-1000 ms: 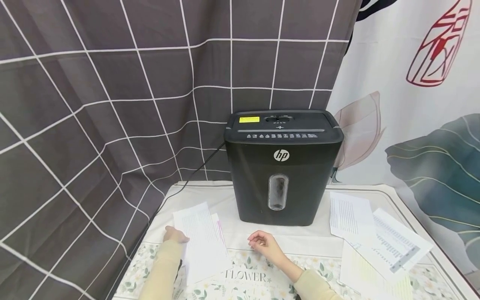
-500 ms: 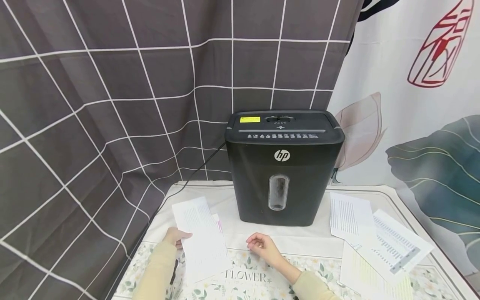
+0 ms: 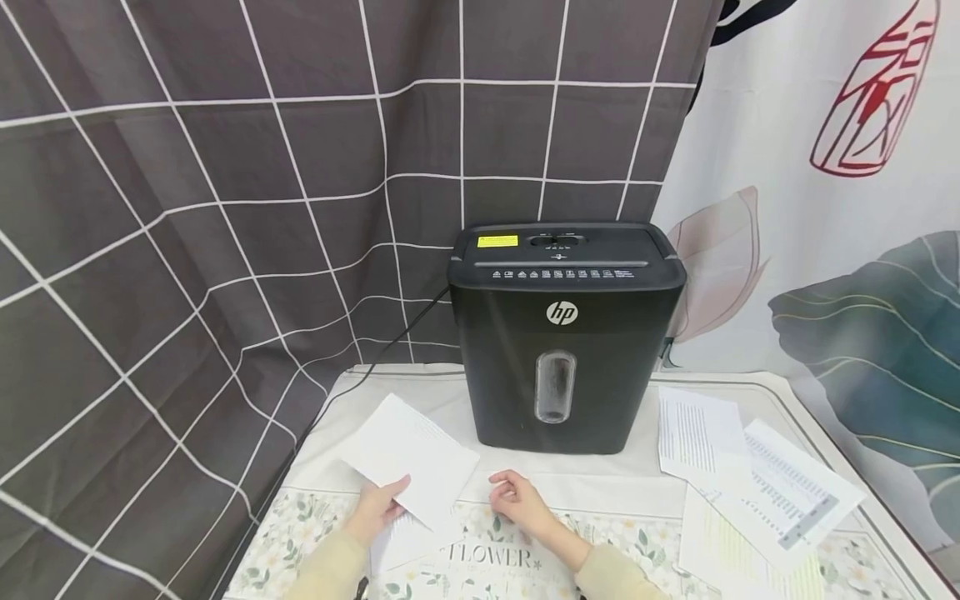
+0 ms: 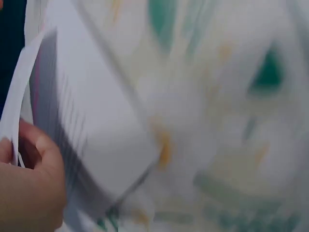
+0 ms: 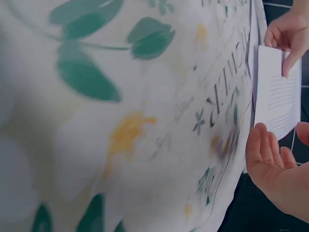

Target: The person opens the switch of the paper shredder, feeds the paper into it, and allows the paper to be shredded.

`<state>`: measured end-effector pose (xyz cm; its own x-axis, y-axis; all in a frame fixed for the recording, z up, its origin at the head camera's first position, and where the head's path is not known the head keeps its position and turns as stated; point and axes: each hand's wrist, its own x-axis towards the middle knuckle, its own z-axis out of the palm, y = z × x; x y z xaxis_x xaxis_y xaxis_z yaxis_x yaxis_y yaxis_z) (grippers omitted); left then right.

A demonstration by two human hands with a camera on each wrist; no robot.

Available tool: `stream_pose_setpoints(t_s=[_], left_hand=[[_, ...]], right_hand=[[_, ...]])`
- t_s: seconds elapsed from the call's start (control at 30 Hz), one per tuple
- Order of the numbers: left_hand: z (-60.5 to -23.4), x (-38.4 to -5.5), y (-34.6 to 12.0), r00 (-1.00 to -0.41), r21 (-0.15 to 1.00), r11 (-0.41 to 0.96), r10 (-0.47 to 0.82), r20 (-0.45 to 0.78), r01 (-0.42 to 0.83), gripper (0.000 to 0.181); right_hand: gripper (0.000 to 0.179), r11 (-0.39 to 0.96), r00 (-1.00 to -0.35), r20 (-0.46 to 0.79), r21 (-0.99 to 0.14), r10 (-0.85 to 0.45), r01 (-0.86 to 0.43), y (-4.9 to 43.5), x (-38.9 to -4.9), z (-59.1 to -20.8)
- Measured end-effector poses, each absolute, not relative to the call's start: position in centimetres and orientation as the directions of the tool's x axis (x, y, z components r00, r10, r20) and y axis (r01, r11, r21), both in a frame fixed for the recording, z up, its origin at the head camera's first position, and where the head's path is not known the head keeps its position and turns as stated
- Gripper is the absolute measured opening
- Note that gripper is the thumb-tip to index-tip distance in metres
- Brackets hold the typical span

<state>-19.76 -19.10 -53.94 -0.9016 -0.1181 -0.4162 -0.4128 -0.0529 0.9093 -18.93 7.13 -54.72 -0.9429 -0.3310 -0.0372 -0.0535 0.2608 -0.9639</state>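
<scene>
My left hand (image 3: 375,508) pinches a sheet of printed paper (image 3: 420,454) near its lower left edge, thumb on top. In the left wrist view the thumb and fingers grip the raised paper (image 4: 19,92), which stands bent at an angle. Below it lies more printed paper (image 3: 397,546) on the flowered tablecloth. My right hand (image 3: 521,504) holds nothing, its fingers loosely curled, to the right of the raised paper. The right wrist view shows that hand (image 5: 277,166) with its palm turned partly up. A black paper shredder (image 3: 510,358) stands behind both hands.
Several printed sheets (image 3: 795,483) overlap at the right of the table. A black cord (image 3: 390,342) runs from the shredder's left side down to the table's left edge. A grey checked curtain (image 3: 247,167) hangs behind and at the left.
My left hand has lifted a sheet off the papers and moved right with it, turning it towards the right hand. The right hand has hardly moved.
</scene>
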Motion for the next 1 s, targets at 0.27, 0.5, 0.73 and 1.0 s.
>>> stream_pose_setpoints(t_s=[0.27, 0.5, 0.73, 1.0], left_hand=[[-54.3, -17.5, -16.0, -0.88, 0.842, -0.289, 0.004, -0.475, -0.455, 0.069], [-54.8, -16.1, -14.4, -0.862, 0.765, -0.42, 0.092, -0.499, -0.488, 0.047], [-54.8, -15.6, -13.1, -0.841, 0.749, -0.392, 0.152, -0.52, -0.534, 0.043], [-55.1, -16.1, -14.6, -0.837, 0.723, -0.458, 0.1, -0.537, -0.518, 0.046]], right_hand=[[0.058, 0.191, -0.92, -0.216, -0.968, -0.326, 0.159, 6.6, -19.1, -54.0], [0.078, 0.071, -0.927, -0.318, -0.948, -0.201, 0.31, 6.4, -19.4, -54.2], [0.051, 0.125, -0.952, -0.296, -0.95, -0.075, 0.286, 6.2, -19.4, -54.4], [0.048, 0.172, -0.962, -0.272, -0.948, 0.006, 0.269, 6.7, -19.3, -54.4]])
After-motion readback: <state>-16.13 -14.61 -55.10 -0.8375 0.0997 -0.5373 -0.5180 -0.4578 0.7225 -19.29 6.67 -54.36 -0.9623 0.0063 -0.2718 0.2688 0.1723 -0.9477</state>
